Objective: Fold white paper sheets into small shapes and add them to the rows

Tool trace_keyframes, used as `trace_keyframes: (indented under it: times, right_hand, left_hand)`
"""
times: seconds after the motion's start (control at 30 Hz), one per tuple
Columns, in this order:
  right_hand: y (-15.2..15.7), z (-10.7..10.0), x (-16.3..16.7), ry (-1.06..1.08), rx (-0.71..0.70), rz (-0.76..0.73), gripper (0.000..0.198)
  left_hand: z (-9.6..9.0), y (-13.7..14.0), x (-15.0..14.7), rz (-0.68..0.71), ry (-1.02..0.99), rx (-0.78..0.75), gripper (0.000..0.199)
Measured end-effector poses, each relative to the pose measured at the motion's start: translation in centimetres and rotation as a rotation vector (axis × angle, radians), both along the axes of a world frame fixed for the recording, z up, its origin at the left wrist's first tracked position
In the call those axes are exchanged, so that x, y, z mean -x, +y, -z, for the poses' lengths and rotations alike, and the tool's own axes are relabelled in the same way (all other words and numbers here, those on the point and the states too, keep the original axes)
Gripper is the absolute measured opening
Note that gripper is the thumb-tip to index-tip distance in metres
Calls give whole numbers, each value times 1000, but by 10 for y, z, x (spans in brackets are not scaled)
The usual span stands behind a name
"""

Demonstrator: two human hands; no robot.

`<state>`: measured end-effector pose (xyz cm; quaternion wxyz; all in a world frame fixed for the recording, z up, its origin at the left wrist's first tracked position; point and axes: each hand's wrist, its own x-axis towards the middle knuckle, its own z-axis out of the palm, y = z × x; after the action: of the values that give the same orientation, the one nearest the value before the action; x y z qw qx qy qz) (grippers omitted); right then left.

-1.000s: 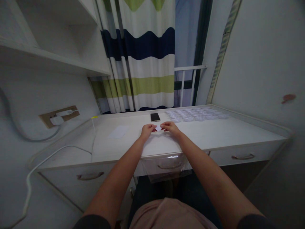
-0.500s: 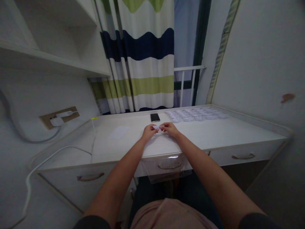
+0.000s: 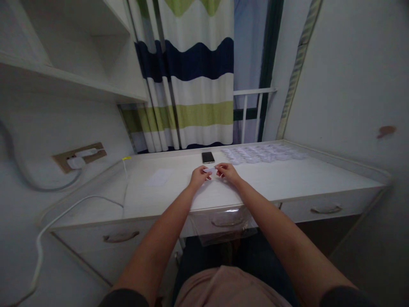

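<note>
Between my two hands, above the white desk [image 3: 179, 192], is a small white piece of paper [image 3: 209, 169]. My left hand [image 3: 200, 175] is closed on its left end, fingers and thumb pinching it. The fingertips of my right hand [image 3: 226, 171] pinch its right end. Any fold in the paper is too small to make out. Just beyond my hands lies a dark phone [image 3: 208, 157].
Rows of small white, folded-looking pieces [image 3: 262, 153] cover the desk's back right. Flat white sheets [image 3: 159, 177] lie on the left. A white cable [image 3: 96, 197] crosses the left edge. Clear plastic [image 3: 220, 230] hangs over the front drawer. A shelf [image 3: 73, 81] juts out upper left.
My right hand has shifted slightly right and up, and a little more of the white paper shows between my hands. My left hand has barely moved.
</note>
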<state>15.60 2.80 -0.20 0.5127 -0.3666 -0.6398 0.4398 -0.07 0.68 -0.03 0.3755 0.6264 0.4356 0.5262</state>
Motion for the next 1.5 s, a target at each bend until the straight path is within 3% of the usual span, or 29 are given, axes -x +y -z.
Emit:
trace_keyframes:
  times: [0.17, 0.37, 0.7, 1.5]
  right_hand:
    - [2, 2, 4, 83, 47, -36, 33]
    - [-2, 0, 4, 77, -60, -61, 34]
    - [-2, 2, 5, 42, -115, -93, 34]
    - [1, 5, 7, -19, -147, -39, 37]
  left_hand:
    - [2, 0, 0, 89, -25, 8, 28]
    - [2, 2, 1, 178, -129, 97, 33]
    - [0, 0, 1, 133, -98, 76, 25]
    - [1, 0, 0, 104, -140, 6, 33]
